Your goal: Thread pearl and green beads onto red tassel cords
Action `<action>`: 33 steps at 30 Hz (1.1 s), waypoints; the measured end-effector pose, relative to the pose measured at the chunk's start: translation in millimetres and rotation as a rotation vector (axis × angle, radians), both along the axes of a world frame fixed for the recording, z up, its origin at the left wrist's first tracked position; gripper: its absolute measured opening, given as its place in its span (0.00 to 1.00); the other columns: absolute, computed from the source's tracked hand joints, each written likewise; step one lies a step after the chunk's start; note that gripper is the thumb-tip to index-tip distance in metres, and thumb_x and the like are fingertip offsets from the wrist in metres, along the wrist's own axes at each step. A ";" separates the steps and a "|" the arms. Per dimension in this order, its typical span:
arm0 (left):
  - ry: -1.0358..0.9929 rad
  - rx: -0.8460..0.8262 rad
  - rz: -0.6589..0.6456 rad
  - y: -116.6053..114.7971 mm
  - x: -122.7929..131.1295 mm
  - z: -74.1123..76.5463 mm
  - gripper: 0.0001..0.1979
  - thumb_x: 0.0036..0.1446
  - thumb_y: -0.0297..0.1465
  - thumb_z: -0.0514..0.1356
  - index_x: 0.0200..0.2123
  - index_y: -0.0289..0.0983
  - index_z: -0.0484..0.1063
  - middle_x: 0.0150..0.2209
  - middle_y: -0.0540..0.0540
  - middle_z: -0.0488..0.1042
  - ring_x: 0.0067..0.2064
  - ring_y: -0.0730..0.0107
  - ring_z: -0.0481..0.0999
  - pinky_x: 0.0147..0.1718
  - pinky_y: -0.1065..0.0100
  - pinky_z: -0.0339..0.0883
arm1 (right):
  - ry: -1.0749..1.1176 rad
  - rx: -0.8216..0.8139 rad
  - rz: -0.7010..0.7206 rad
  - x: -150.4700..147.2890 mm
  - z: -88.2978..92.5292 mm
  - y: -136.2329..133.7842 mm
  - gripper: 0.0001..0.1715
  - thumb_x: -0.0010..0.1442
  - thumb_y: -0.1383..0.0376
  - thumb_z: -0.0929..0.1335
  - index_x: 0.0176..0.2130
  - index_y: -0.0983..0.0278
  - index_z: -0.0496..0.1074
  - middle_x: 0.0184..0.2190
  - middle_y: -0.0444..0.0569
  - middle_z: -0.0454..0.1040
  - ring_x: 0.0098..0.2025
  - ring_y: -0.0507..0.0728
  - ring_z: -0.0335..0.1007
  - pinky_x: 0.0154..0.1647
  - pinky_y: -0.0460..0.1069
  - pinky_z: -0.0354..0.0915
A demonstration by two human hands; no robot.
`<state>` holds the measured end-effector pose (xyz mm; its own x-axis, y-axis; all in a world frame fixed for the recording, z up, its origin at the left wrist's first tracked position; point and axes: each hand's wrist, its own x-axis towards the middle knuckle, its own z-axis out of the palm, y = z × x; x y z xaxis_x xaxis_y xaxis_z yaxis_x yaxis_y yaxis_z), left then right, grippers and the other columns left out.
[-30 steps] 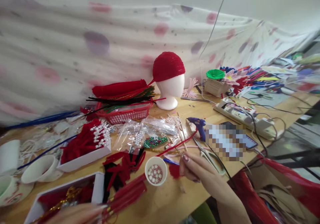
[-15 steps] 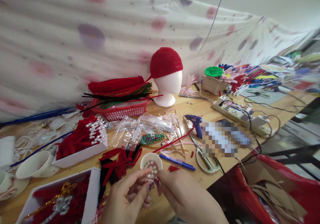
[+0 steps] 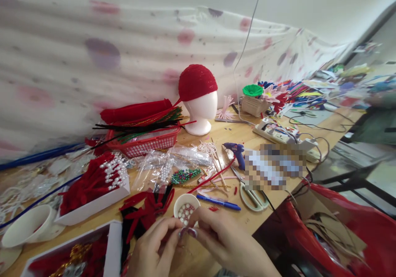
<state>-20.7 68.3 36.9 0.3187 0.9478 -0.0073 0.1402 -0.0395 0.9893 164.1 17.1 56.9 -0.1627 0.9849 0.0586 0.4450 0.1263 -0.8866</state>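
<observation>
My left hand (image 3: pixel 159 244) and my right hand (image 3: pixel 219 235) meet fingertip to fingertip at the near edge of a small white cup (image 3: pixel 177 204). Both are closed in a pinch. Whatever sits between the fingertips is too small and too covered to name. Inside the cup lie several white pearl beads (image 3: pixel 185 213). Just behind my right hand is a blue pen (image 3: pixel 219 202), with green-handled scissors (image 3: pixel 253 200) to its right. Red and black fuzzy strips (image 3: pixel 144 211) lie to the left of the cup.
A white foam head (image 3: pixel 201 112) in a red cap stands at the back beside a red basket (image 3: pixel 148 145) of fuzzy stems. A blue glue gun (image 3: pixel 236 151) and a power strip (image 3: pixel 269 132) are to the right. White boxes (image 3: pixel 102 202) stand at left.
The view has turned slightly right. My right-hand fingers have come up and over the cup's near side, and my left fingers have drawn back from the beads; both hands now pinch together.
</observation>
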 end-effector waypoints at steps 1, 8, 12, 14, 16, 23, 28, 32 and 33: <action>-0.010 0.003 0.008 1.4 -1.1 -0.9 0.09 0.56 0.43 0.69 0.29 0.47 0.84 0.29 0.50 0.82 0.28 0.66 0.81 0.28 0.75 0.77 | 0.052 0.027 -0.032 -0.9 -2.3 0.3 0.08 0.71 0.64 0.63 0.40 0.63 0.69 0.27 0.41 0.67 0.27 0.51 0.58 0.28 0.45 0.52; -0.191 -0.150 0.056 8.4 -5.4 -0.8 0.12 0.50 0.43 0.75 0.36 0.45 0.87 0.33 0.47 0.87 0.30 0.63 0.85 0.31 0.71 0.82 | 0.216 0.202 -0.231 -3.6 -16.6 1.6 0.12 0.76 0.62 0.63 0.38 0.62 0.68 0.29 0.42 0.67 0.29 0.52 0.59 0.30 0.46 0.54; -0.333 -0.322 0.230 0.5 6.5 10.5 0.20 0.40 0.47 0.79 0.31 0.40 0.85 0.29 0.47 0.86 0.26 0.68 0.82 0.27 0.73 0.80 | 0.337 0.205 -0.262 -7.8 -16.7 -0.4 0.16 0.78 0.57 0.63 0.39 0.62 0.69 0.30 0.43 0.68 0.31 0.52 0.61 0.32 0.45 0.57; -0.371 -0.347 0.240 -1.7 11.6 14.9 0.21 0.37 0.48 0.80 0.26 0.38 0.83 0.25 0.47 0.84 0.25 0.70 0.80 0.26 0.75 0.77 | 0.382 0.193 -0.276 -12.2 -15.1 -1.9 0.18 0.78 0.55 0.64 0.39 0.62 0.69 0.30 0.43 0.67 0.31 0.52 0.61 0.31 0.45 0.58; -0.438 -0.404 0.212 -1.2 13.4 15.8 0.21 0.37 0.46 0.80 0.27 0.36 0.83 0.24 0.48 0.82 0.25 0.72 0.79 0.25 0.76 0.75 | 0.433 0.182 -0.279 -17.7 -13.1 -2.8 0.19 0.78 0.53 0.64 0.39 0.62 0.70 0.31 0.44 0.68 0.31 0.52 0.62 0.30 0.45 0.58; -0.688 -0.719 0.063 2.0 9.9 8.2 0.21 0.36 0.40 0.82 0.29 0.34 0.82 0.24 0.50 0.79 0.24 0.77 0.75 0.25 0.76 0.73 | 0.638 0.108 -0.168 -32.3 -12.9 -2.1 0.16 0.76 0.53 0.67 0.41 0.62 0.71 0.33 0.48 0.74 0.33 0.54 0.71 0.36 0.46 0.69; -0.722 -0.751 0.066 -0.7 9.7 8.5 0.19 0.41 0.39 0.81 0.31 0.33 0.82 0.26 0.49 0.79 0.26 0.75 0.77 0.28 0.76 0.74 | 0.625 0.084 -0.126 -33.8 -16.8 -2.0 0.11 0.77 0.57 0.66 0.44 0.60 0.74 0.36 0.50 0.77 0.36 0.55 0.75 0.38 0.46 0.72; -0.761 -0.767 0.055 -2.3 11.7 11.4 0.20 0.40 0.38 0.81 0.31 0.34 0.81 0.26 0.51 0.78 0.27 0.77 0.77 0.30 0.77 0.73 | 0.550 0.095 -0.137 -34.1 -14.3 0.2 0.13 0.76 0.56 0.67 0.41 0.61 0.75 0.33 0.48 0.76 0.32 0.54 0.74 0.32 0.44 0.69; -0.762 -0.770 0.047 -2.8 12.1 12.3 0.20 0.41 0.38 0.81 0.31 0.34 0.80 0.27 0.51 0.79 0.27 0.77 0.77 0.30 0.77 0.73 | 0.537 0.096 -0.136 -34.4 -13.1 0.6 0.14 0.76 0.56 0.67 0.40 0.61 0.74 0.31 0.48 0.75 0.31 0.53 0.73 0.30 0.44 0.67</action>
<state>-8.6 65.4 49.2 0.4551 0.7847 -0.4209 -0.5365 0.6188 0.5738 129.7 17.7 43.8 0.0431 0.9811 0.1889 -0.0482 0.1909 -0.9804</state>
